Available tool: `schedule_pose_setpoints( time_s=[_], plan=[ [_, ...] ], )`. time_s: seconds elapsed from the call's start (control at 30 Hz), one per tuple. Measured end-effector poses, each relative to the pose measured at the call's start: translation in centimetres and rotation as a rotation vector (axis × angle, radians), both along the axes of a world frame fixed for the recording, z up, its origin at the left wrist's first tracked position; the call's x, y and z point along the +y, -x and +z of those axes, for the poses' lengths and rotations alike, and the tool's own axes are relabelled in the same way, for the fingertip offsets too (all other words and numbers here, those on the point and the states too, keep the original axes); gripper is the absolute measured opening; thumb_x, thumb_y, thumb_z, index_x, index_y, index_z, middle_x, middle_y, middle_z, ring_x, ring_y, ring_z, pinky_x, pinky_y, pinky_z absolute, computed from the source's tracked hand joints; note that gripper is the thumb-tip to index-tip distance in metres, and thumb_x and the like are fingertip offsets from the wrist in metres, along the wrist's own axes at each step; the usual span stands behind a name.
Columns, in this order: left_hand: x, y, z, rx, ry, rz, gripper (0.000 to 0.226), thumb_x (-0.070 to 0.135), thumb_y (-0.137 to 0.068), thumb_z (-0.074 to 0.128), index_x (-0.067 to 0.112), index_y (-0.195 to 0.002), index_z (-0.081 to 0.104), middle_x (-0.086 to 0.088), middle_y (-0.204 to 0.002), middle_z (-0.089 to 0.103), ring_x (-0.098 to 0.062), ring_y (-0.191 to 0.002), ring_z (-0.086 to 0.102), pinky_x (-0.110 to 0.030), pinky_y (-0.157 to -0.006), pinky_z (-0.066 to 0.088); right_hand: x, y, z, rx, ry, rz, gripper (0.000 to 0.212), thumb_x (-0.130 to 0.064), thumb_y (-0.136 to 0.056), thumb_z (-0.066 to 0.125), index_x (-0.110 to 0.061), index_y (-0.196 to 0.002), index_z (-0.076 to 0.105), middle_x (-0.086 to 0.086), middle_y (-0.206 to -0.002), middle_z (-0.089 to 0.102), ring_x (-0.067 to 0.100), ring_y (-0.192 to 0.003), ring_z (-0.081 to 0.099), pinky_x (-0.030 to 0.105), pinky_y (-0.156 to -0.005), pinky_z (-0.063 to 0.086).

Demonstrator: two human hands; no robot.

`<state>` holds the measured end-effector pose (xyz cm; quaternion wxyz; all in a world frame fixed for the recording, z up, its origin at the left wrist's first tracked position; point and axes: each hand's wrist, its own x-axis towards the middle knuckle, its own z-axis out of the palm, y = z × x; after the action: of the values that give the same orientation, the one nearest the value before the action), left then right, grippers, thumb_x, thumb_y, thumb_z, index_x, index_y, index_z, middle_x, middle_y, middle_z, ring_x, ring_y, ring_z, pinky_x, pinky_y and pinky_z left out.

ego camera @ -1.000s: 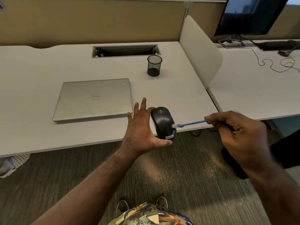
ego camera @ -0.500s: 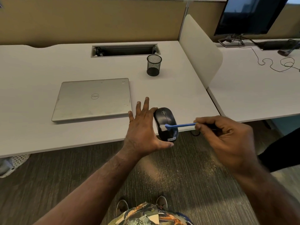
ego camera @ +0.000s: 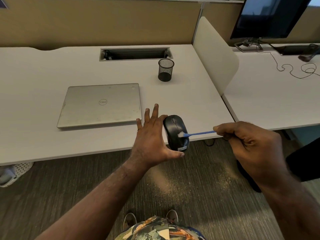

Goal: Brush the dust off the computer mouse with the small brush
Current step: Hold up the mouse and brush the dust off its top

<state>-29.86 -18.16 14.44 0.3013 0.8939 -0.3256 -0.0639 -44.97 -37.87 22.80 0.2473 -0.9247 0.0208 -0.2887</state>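
White desk (ego camera: 199,94), near front edge: black mouse (ego camera: 174,130) braced by left hand (ego camera: 152,141), fingers straight and spread. Small brush (ego camera: 195,134) pinched in right hand (ego camera: 249,141), bristles on shell. Likely slip off edge (overhanging already) under hard sideways strokes.

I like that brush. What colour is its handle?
Blue, with a white tip; the head view shows the brush best.

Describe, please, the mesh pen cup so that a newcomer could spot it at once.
Start at the white desk with the closed silver Dell laptop. Behind the laptop's far right corner, before the cable slot, stands the black mesh pen cup. It is the only upright, see-through thing there.
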Motion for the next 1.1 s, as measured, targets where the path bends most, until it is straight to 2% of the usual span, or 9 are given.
schedule_pose_setpoints(
  time_s=[0.1,0.17,0.3,0.47,0.6,0.73,0.83,0.9,1.1],
  plan=[
    [0.1,0.0,0.1,0.009,-0.014,0.003,0.126,0.076,-0.049,0.077,0.025,-0.151,0.022,0.005,-0.165,-0.015,-0.012,-0.145,-0.025,-0.054,-0.12,-0.009,-0.1,0.2,0.4,-0.018,-0.023,0.007,0.026,-0.011,-0.088,0.054,-0.01,-0.104,0.074,-0.009,-0.097,0.068,-0.001,-0.097,0.062,0.003,-0.091,0.044],
    [0.0,0.1,0.1,0.006,-0.015,0.0,0.127,0.075,-0.05,0.078,0.024,-0.151,0.022,0.004,-0.165,-0.015,-0.013,-0.145,-0.025,-0.052,-0.12,-0.01,-0.1,0.3,0.5,-0.046,-0.026,-0.001,0.026,-0.013,-0.089,0.053,-0.01,-0.105,0.073,-0.008,-0.098,0.068,0.0,-0.097,0.063,0.005,-0.092,0.045],
    [-0.2,0.4,0.2,0.01,-0.007,-0.011,0.126,0.072,-0.05,0.081,0.024,-0.151,0.023,0.005,-0.165,-0.015,-0.011,-0.145,-0.024,-0.051,-0.12,-0.01,0.2,0.3,0.0,-0.081,-0.007,-0.001,0.021,-0.007,-0.089,0.06,-0.003,-0.105,0.073,-0.003,-0.101,0.069,0.004,-0.098,0.064,0.009,-0.093,0.047],
    [0.1,0.2,0.1,0.019,-0.012,-0.001,0.127,0.074,-0.049,0.079,0.024,-0.151,0.023,0.005,-0.165,-0.014,-0.013,-0.146,-0.023,-0.051,-0.12,-0.009,-0.2,0.6,0.1,-0.001,0.013,0.008,0.027,0.006,-0.082,0.06,-0.007,-0.102,0.075,-0.007,-0.097,0.068,0.005,-0.096,0.064,0.007,-0.092,0.047],
    [0.1,0.2,-0.1,0.012,-0.014,-0.003,0.127,0.075,-0.049,0.078,0.024,-0.151,0.023,0.006,-0.165,-0.014,-0.016,-0.149,-0.02,-0.049,-0.119,-0.011,-0.3,0.6,0.1,0.017,-0.057,-0.021,0.028,0.014,-0.083,0.068,-0.006,-0.101,0.075,-0.006,-0.095,0.07,0.005,-0.095,0.065,0.008,-0.089,0.049],
    [-0.1,0.2,-0.2,0.01,-0.007,-0.014,0.127,0.075,-0.048,0.078,0.025,-0.151,0.022,0.006,-0.165,-0.013,-0.015,-0.149,-0.02,-0.046,-0.118,-0.011,0.2,0.1,0.0,0.019,-0.05,-0.043,0.024,0.01,-0.081,0.071,-0.004,-0.1,0.076,-0.002,-0.095,0.072,0.005,-0.094,0.066,0.008,-0.088,0.049],
    [-0.2,0.1,-0.3,0.006,-0.009,-0.019,0.127,0.075,-0.047,0.077,0.026,-0.151,0.022,0.007,-0.165,-0.013,-0.014,-0.148,-0.02,-0.047,-0.118,-0.01,0.0,-0.3,0.1,-0.042,-0.055,-0.128,0.017,-0.004,-0.087,0.068,-0.003,-0.102,0.075,-0.001,-0.095,0.072,0.005,-0.092,0.064,0.005,-0.086,0.047],
    [-0.2,0.0,-0.3,0.01,-0.014,-0.027,0.127,0.076,-0.047,0.077,0.027,-0.151,0.022,0.008,-0.165,-0.014,-0.011,-0.146,-0.023,-0.046,-0.117,-0.012,-0.2,-0.5,0.3,-0.073,-0.067,-0.151,0.02,-0.012,-0.089,0.064,-0.003,-0.104,0.074,0.0,-0.097,0.071,0.005,-0.092,0.064,0.007,-0.086,0.049],
    [-0.4,-0.1,-0.2,0.012,-0.007,-0.04,0.127,0.077,-0.047,0.075,0.026,-0.151,0.023,0.008,-0.165,-0.016,-0.012,-0.148,-0.023,-0.044,-0.116,-0.014,-0.2,-0.7,0.0,-0.035,0.036,-0.014,0.016,0.002,-0.088,0.066,0.0,-0.102,0.074,-0.002,-0.099,0.069,0.004,-0.097,0.063,0.007,-0.093,0.046]
  ],
)
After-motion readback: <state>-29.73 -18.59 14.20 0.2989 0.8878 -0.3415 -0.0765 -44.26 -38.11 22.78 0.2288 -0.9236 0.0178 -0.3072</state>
